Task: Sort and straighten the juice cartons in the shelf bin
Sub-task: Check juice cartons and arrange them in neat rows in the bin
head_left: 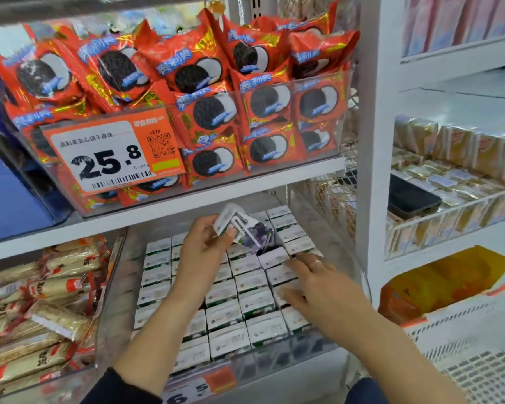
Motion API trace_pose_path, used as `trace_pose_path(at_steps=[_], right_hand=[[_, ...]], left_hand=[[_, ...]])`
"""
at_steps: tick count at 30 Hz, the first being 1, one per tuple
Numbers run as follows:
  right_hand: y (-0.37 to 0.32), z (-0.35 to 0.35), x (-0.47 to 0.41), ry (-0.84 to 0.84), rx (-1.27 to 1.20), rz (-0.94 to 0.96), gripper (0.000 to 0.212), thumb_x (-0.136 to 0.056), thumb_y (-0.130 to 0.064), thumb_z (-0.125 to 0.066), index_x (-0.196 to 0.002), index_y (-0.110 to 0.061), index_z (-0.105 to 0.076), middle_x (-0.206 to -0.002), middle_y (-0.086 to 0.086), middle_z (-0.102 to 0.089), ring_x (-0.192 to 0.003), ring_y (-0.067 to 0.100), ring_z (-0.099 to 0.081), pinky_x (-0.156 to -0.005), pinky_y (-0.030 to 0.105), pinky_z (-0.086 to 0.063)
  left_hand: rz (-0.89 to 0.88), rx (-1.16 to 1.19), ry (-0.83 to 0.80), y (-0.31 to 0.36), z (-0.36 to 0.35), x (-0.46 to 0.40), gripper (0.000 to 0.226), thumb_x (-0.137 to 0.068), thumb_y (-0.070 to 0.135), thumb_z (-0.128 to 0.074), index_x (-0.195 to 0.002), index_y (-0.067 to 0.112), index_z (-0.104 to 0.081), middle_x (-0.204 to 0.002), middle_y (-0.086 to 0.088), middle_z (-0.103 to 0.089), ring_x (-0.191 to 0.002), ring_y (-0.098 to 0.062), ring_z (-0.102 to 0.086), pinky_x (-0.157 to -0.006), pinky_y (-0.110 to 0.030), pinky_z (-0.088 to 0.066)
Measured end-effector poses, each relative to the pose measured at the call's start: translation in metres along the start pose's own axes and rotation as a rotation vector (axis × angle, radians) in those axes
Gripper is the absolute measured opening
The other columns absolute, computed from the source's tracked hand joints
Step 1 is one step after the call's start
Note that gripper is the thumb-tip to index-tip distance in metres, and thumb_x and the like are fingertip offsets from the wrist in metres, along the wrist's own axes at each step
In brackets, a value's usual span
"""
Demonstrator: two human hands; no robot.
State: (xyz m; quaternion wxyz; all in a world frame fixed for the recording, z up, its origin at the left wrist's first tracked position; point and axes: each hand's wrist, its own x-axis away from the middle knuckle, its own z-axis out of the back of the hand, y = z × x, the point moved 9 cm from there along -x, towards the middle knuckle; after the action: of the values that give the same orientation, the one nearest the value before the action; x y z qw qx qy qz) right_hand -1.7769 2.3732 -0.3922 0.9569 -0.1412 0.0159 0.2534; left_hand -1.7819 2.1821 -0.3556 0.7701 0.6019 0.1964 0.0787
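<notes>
Gripping a tilted carton, left hand; right hand rests on cartons.

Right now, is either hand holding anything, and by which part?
The left hand pinches one juice carton by its near end, lifted and tilted above the bin. The right hand holds nothing; its straight fingers rest on the packed cartons.

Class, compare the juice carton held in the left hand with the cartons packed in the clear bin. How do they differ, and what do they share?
The held carton is raised above the bin and tilted; the packed cartons stand upright in rows. The held carton shows a side with a straw and purple print; the packed cartons show mostly their white tops. The left hand grips the held carton; the right hand rests its fingers on the packed cartons. Both look like the same small box.
</notes>
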Motion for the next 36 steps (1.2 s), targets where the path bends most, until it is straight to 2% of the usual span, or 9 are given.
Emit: trace_pose_path(at_steps=[4, 9, 13, 18, 21, 24, 27, 30, 36], right_hand=[[-0.003, 0.001, -0.004, 0.036, 0.031, 0.027, 0.057, -0.095, -0.057, -0.034, -0.143, -0.026, -0.035, -0.149, -0.002, -0.036, -0.137, 0.018, -0.030, -0.110, 0.029, -0.026], [-0.001, -0.003, -0.004, 0.035, 0.026, 0.024, 0.056, -0.096, -0.056, -0.032, -0.142, -0.024, -0.035, -0.148, 0.002, -0.036, -0.137, 0.020, -0.029, -0.112, 0.032, -0.024], [0.000, -0.002, -0.004, 0.050, 0.010, 0.032, 0.057, -0.095, -0.056, -0.031, -0.142, -0.024, -0.036, -0.147, 0.002, -0.037, -0.136, 0.021, -0.030, -0.112, 0.033, -0.022], [0.001, -0.005, -0.004, 0.053, 0.015, 0.047, 0.056, -0.095, -0.056, -0.030, -0.141, -0.026, -0.036, -0.146, 0.001, -0.039, -0.136, 0.021, -0.031, -0.112, 0.033, -0.022], [0.001, -0.004, -0.004, 0.053, 0.018, 0.053, 0.056, -0.095, -0.056, -0.030, -0.141, -0.025, -0.036, -0.146, 0.001, -0.039, -0.136, 0.021, -0.031, -0.112, 0.033, -0.022], [-0.001, -0.004, -0.004, 0.049, 0.032, 0.055, 0.055, -0.096, -0.055, -0.028, -0.140, -0.024, -0.036, -0.146, 0.002, -0.039, -0.135, 0.022, -0.031, -0.112, 0.034, -0.023], [-0.003, -0.003, -0.004, 0.050, 0.048, 0.054, 0.054, -0.096, -0.053, -0.028, -0.139, -0.022, -0.038, -0.145, 0.004, -0.040, -0.135, 0.023, -0.032, -0.112, 0.035, -0.025], [-0.005, -0.003, -0.003, 0.047, 0.053, 0.054, 0.054, -0.097, -0.052, -0.027, -0.140, -0.021, -0.037, -0.145, 0.004, -0.038, -0.136, 0.022, -0.030, -0.113, 0.036, -0.024], [-0.008, -0.001, -0.001, 0.085, 0.056, 0.072, 0.052, -0.098, -0.050, -0.026, -0.138, -0.020, -0.038, -0.144, 0.004, -0.039, -0.134, 0.022, -0.032, -0.113, 0.035, -0.023]], left_hand=[[-0.089, -0.148, -0.094, 0.000, -0.023, -0.012, 0.021, -0.091, 0.017, -0.064, -0.109, 0.020, -0.055, -0.108, 0.001, -0.066, -0.098, -0.015, -0.063, -0.081, -0.027, -0.049], [-0.131, -0.425, -0.221, -0.005, -0.048, -0.021, 0.028, -0.090, 0.028, -0.065, -0.115, 0.023, -0.055, -0.107, 0.004, -0.068, -0.096, -0.012, -0.064, -0.082, -0.033, -0.053], [-0.151, -0.596, -0.214, -0.013, -0.061, -0.026, 0.036, -0.085, 0.030, -0.070, -0.119, 0.020, -0.061, -0.111, -0.001, -0.061, -0.096, -0.013, -0.061, -0.088, -0.033, -0.050], [-0.201, -0.739, -0.230, -0.024, -0.064, -0.028, 0.038, -0.086, 0.040, -0.068, -0.120, 0.023, -0.065, -0.117, 0.004, -0.061, -0.111, -0.018, -0.054, -0.098, -0.033, -0.043], [-0.252, -0.820, -0.244, -0.025, -0.064, -0.030, 0.033, -0.091, 0.041, -0.059, -0.120, 0.025, -0.064, -0.120, 0.006, -0.059, -0.115, -0.016, -0.049, -0.097, -0.028, -0.039], [-0.239, -0.771, -0.218, -0.024, -0.060, -0.039, 0.027, -0.095, 0.034, -0.055, -0.118, 0.024, -0.064, -0.118, 0.005, -0.057, -0.111, -0.013, -0.053, -0.090, -0.023, -0.040], [-0.233, -0.864, -0.198, -0.024, -0.062, -0.052, 0.027, -0.095, 0.031, -0.055, -0.119, 0.020, -0.063, -0.120, 0.000, -0.057, -0.113, -0.017, -0.051, -0.092, -0.028, -0.043], [-0.167, -0.906, -0.256, -0.029, -0.068, -0.068, 0.033, -0.091, 0.034, -0.062, -0.118, 0.016, -0.062, -0.120, -0.005, -0.059, -0.115, -0.022, -0.051, -0.096, -0.033, -0.043], [-0.137, -0.963, -0.396, -0.031, -0.076, -0.088, 0.040, -0.081, 0.036, -0.074, -0.113, 0.013, -0.066, -0.114, -0.006, -0.063, -0.104, -0.019, -0.057, -0.086, -0.027, -0.046]])
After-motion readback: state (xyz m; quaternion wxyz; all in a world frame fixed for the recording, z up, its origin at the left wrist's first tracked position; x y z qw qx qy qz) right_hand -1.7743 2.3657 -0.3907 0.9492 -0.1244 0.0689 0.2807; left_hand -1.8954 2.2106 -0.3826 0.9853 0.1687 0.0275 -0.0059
